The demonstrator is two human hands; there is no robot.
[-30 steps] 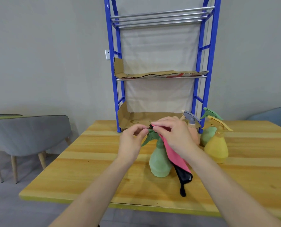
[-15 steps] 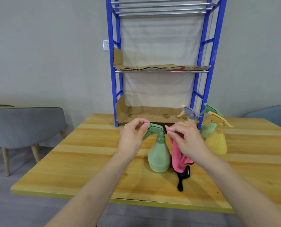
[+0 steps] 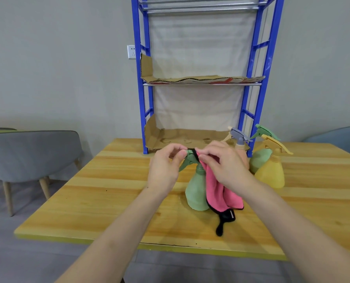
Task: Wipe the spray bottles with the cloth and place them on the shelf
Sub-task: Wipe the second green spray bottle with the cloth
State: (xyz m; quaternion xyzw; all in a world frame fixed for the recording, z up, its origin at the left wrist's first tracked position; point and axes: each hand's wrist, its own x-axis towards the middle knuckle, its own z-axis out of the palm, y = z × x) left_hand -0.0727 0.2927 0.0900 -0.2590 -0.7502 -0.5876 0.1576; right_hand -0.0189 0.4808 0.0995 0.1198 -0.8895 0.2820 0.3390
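A pale green spray bottle (image 3: 196, 193) stands upright on the wooden table (image 3: 113, 199). My left hand (image 3: 166, 168) pinches the nozzle end of its green trigger head. My right hand (image 3: 225, 166) grips a pink cloth with a black edge (image 3: 219, 193) and presses it against the back of the trigger head; the cloth hangs down the bottle's right side to the table. Behind my right hand stand three more bottles: a yellow one (image 3: 272, 172), a green one (image 3: 260, 158), and one with a grey trigger (image 3: 240, 137), its body mostly hidden.
A blue metal shelf (image 3: 143, 103) stands at the table's far edge, with cardboard liners on its lower (image 3: 182, 137) and middle (image 3: 200, 79) levels. A grey chair (image 3: 31, 154) is at the left, and another chair's edge (image 3: 341, 137) at the right.
My right hand pulled the cloth off the trigger head to the bottle's right side, then brought it back up against the head. My left hand kept its pinch on the nozzle.
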